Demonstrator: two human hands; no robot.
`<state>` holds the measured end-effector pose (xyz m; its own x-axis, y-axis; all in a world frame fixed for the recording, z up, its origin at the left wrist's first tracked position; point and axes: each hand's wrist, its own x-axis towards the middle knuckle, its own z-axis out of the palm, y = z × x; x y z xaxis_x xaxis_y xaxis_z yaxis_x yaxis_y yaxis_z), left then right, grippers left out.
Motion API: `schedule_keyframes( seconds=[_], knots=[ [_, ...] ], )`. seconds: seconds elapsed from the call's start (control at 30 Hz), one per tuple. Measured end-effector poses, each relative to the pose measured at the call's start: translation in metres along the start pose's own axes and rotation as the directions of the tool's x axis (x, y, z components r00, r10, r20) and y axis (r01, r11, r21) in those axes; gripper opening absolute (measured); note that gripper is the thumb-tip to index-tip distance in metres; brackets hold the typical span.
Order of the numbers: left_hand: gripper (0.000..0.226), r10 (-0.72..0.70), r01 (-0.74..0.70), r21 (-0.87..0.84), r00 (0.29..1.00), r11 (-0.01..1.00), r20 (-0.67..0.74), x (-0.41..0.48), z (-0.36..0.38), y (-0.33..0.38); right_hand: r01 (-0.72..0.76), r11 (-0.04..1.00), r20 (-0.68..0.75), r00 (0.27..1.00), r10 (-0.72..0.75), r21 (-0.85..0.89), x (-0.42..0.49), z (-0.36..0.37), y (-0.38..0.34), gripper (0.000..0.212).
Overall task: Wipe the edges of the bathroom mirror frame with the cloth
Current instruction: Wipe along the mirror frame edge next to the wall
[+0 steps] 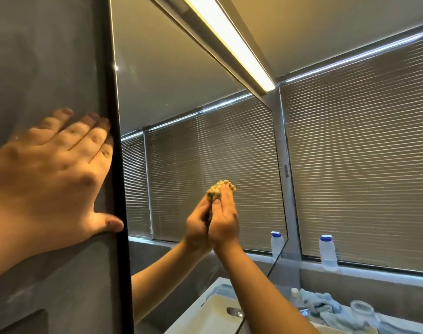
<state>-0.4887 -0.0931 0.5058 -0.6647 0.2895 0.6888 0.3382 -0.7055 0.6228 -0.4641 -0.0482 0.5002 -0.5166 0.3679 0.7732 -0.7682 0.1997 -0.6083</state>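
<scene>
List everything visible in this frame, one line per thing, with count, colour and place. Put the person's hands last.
mirror: 1, dark left frame edge, centre
cloth: 1, yellow-green, pressed on the mirror glass
light strip: 1, lit warm white, overhead
blinds: grey, right window
bottle: 1, clear with blue cap, window sill
towel: 1, light blue, counter at lower right
glass jar: 1, clear, beside the towel
sink: 1, white, below the mirror
left hand: flat on grey wall, beside the frame
right hand: presses the cloth on the mirror
</scene>
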Motion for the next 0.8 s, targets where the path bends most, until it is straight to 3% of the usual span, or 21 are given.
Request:
schedule_keyframes(
  seconds=[0.07, 0.13, 0.2, 0.27, 0.4, 0.47, 0.6, 0.8],
  knots=[
    [0.046, 0.029, -0.029, 0.009, 0.996, 1.000, -0.083, -0.006, 0.000, 0.014, 0.033, 0.999, 0.008, 0.999, -0.033, -0.016, -0.004, 0.006, 0.000, 0.058],
    [0.055, 0.081, -0.085, -0.076, 0.995, 0.993, -0.056, -0.011, 0.000, 0.028, 0.157, 0.988, 0.031, 0.987, -0.157, -0.001, -0.007, 0.013, -0.013, 0.056],
    [0.050, 0.160, -0.169, -0.097, 0.983, 0.981, -0.095, -0.021, -0.003, 0.043, 0.288, 0.957, 0.055, 0.956, -0.287, -0.017, -0.008, 0.020, -0.028, 0.057],
    [0.046, 0.157, -0.157, -0.239, 0.987, 0.958, -0.022, -0.012, -0.009, 0.051, 0.327, 0.945, 0.069, 0.943, -0.327, 0.012, -0.003, 0.025, -0.033, 0.055],
    [0.045, 0.269, -0.260, -0.208, 0.963, 0.943, 0.016, 0.002, -0.006, 0.043, 0.365, 0.930, 0.073, 0.927, -0.367, 0.033, 0.012, 0.024, -0.027, 0.052],
    [0.047, 0.241, -0.226, -0.249, 0.970, 0.942, 0.030, 0.010, -0.002, 0.036, 0.348, 0.937, 0.062, 0.935, -0.349, 0.026, 0.025, 0.023, -0.018, 0.052],
    [0.072, 0.166, -0.159, -0.115, 0.985, 0.981, 0.055, 0.036, 0.005, 0.023, 0.279, 0.960, 0.033, 0.960, -0.279, 0.000, 0.044, 0.016, -0.002, 0.051],
    [0.059, 0.001, 0.006, -0.065, 0.995, 0.998, 0.104, 0.048, 0.004, 0.000, 0.082, 0.996, 0.011, 0.997, -0.082, -0.023, 0.055, 0.000, 0.018, 0.060]
  ],
)
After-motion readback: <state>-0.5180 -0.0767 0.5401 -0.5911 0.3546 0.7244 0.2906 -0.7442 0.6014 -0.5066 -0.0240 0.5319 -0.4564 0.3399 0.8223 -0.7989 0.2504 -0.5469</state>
